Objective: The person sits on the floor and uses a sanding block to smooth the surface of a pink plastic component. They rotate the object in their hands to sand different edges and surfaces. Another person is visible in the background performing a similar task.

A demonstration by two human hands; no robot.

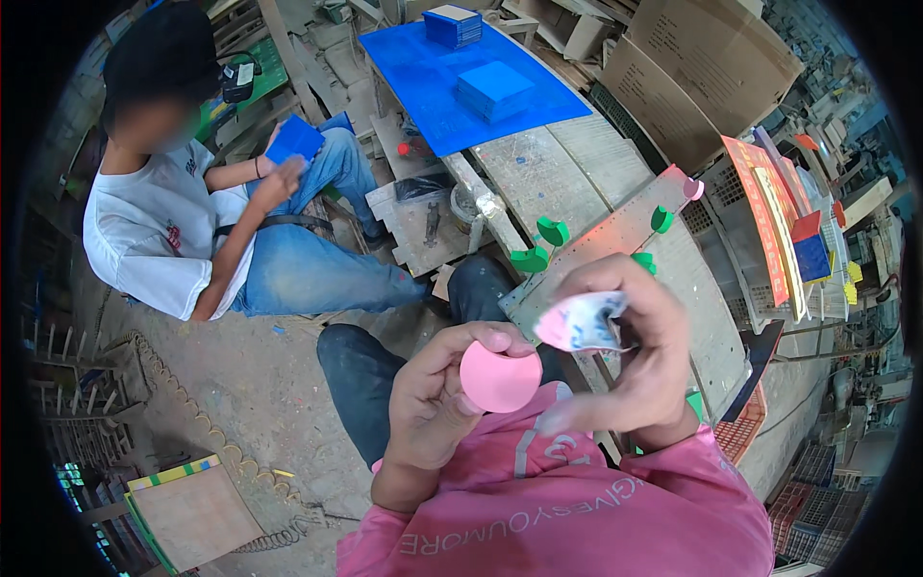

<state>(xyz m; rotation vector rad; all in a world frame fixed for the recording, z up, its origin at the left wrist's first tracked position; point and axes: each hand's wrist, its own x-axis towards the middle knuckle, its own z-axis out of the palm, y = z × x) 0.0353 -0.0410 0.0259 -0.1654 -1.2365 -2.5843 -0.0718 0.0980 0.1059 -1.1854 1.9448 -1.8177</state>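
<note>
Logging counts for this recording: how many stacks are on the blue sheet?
2. The pale-topped stack is near the far edge of the blue sheet; the blue-topped stack is nearer the camera. No others appear hidden there.

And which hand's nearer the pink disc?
Left: the left hand grips the pink disc at its edge; the right hand is off to its right, holding a stained white wad.

Pale lettering (524, 520) runs across the pink shirt (577, 543), and small dark print marks the cardboard box (716, 62).
</note>
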